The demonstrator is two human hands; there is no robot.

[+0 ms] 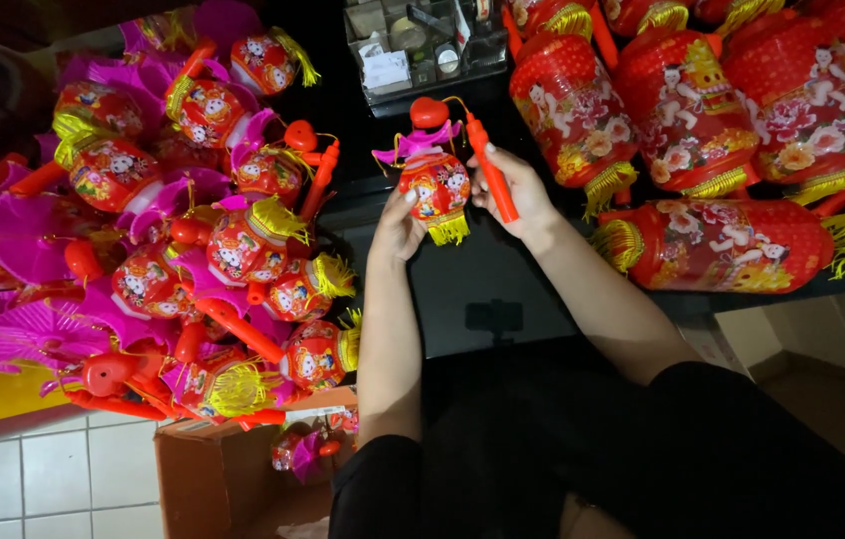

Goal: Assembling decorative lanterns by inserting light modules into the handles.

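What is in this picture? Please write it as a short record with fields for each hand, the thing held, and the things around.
left hand: the left hand holds the body of a small red lantern
right hand: the right hand grips the orange stick of that lantern
lantern: round, red, pink frill on top, yellow tassel below
left side: pile of small lanterns with pink frills
right side: large red lanterns on a dark table
behind: clear box of small parts
below: cardboard box, white tiled floor

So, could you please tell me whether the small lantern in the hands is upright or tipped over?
Upright: the small red lantern has its red heart top uppermost and its yellow tassel fringe hanging below, steadied by the left hand; the right hand holds its orange handle stick.
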